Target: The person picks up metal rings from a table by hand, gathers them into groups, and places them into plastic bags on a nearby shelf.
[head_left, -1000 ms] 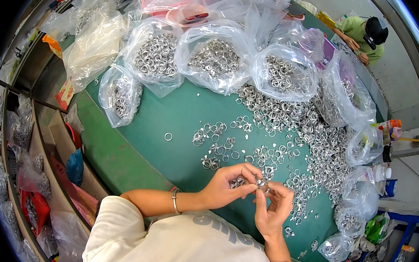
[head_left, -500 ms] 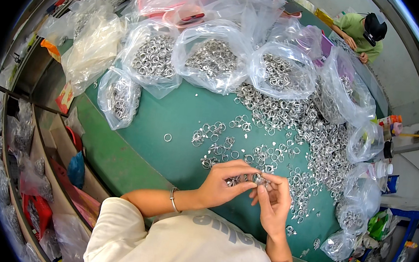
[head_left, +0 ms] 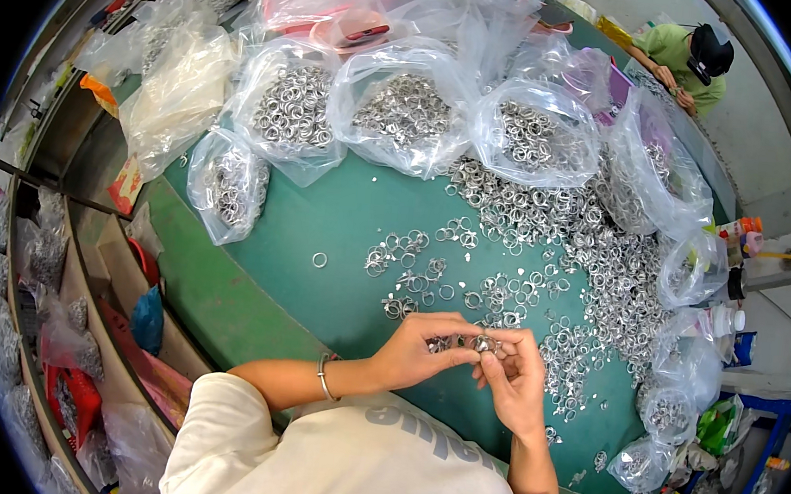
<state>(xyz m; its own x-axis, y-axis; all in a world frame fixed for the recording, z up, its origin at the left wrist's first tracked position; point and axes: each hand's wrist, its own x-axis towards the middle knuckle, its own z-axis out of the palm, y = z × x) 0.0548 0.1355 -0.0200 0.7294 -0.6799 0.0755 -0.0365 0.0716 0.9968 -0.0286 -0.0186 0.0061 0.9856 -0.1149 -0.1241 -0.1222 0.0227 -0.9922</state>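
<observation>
Close together above the near edge of the green table, my left hand and my right hand meet at the fingertips. Silver rings are pinched between them, the right thumb and fingers closed on these. More rings sit within the curl of my left hand, partly hidden by its fingers. Just beyond the hands lie small loose clusters of rings. A large heap of rings spreads to the right, and one single ring rests apart on the left.
Open clear plastic bags of rings line the table's far side, with smaller bags down the right. A shelf unit with bagged parts stands on the left. Another person in green works at the far right.
My right hand has turned and shifted slightly at the fingertips, and the rings between the hands show more. The loose rings and bags stay as they were.
</observation>
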